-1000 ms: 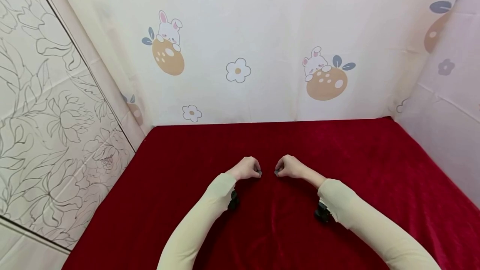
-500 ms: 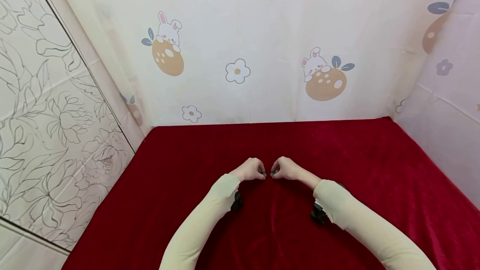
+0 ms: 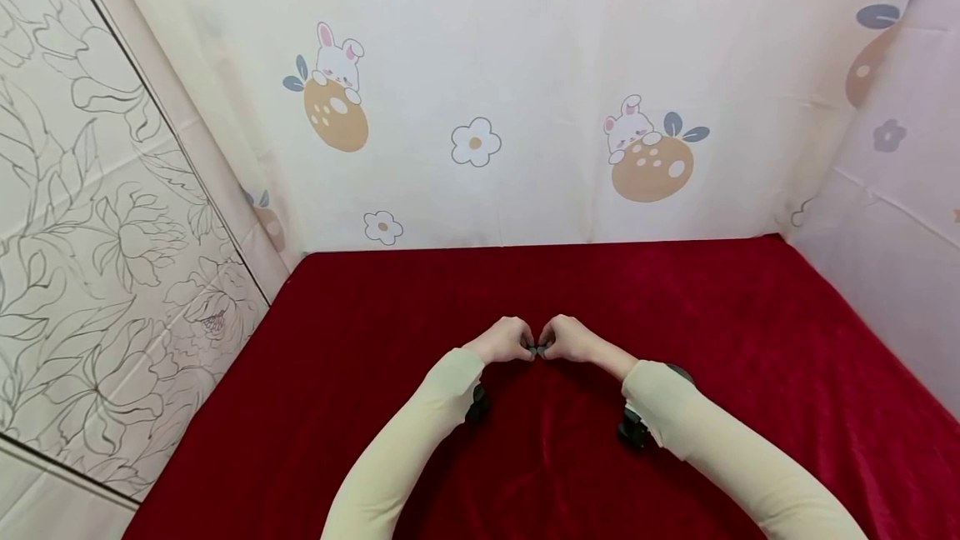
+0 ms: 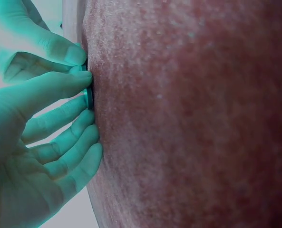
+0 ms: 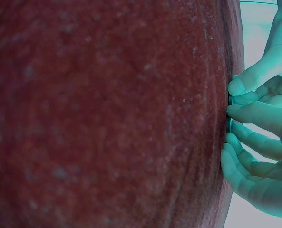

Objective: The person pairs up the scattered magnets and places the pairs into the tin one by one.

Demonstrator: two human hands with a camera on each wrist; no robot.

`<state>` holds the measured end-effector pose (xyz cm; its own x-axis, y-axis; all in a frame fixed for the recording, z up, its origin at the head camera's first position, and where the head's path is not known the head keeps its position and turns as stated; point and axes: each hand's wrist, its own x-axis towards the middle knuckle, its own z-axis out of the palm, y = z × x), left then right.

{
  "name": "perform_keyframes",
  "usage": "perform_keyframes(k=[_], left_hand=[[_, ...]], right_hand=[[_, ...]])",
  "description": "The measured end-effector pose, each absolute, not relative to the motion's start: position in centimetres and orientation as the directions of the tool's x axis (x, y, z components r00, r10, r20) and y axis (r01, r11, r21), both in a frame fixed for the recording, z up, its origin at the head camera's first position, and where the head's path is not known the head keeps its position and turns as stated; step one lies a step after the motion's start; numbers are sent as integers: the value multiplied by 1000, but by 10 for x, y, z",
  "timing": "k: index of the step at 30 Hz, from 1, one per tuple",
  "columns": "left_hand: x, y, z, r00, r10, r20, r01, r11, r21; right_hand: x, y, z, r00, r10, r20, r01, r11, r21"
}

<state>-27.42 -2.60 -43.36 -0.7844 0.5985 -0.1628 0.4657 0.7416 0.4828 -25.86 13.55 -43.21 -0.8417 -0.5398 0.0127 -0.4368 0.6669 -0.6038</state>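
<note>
My left hand (image 3: 510, 340) and right hand (image 3: 568, 339) meet low over the red cloth. Thumb and fingers of the left hand pinch a small flat grey piece (image 3: 532, 349). A second small grey piece (image 3: 543, 349) is pinched the same way in the right hand. The two pieces face each other edge to edge. In the left wrist view the left hand's thin dark piece (image 4: 89, 98) stands at the cloth surface, partly hidden by the fingers. From the right wrist, only a sliver of the right piece (image 5: 229, 126) shows between thumb and fingers.
Red velvet cloth (image 3: 420, 298) covers the table, with a few creases near the front. A white printed curtain (image 3: 480, 65) hangs behind it, and a flower-patterned panel (image 3: 112, 232) stands on the left. Dark wrist cameras (image 3: 633, 429) sit under the sleeves.
Both hands have moved inward toward each other, each with its grey piece. The gap between the pieces has closed to almost nothing.
</note>
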Motion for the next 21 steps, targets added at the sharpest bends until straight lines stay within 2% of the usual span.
perform_keyframes(k=[10, 21], left_hand=[[-273, -24, -431, -776, 612, -153, 482, 731, 483], [-269, -14, -425, -749, 648, -139, 542, 720, 434]], right_hand=[[-253, 141, -427, -843, -537, 29, -437, 653, -619], [-234, 164, -412, -857, -512, 60, -431, 648, -628]])
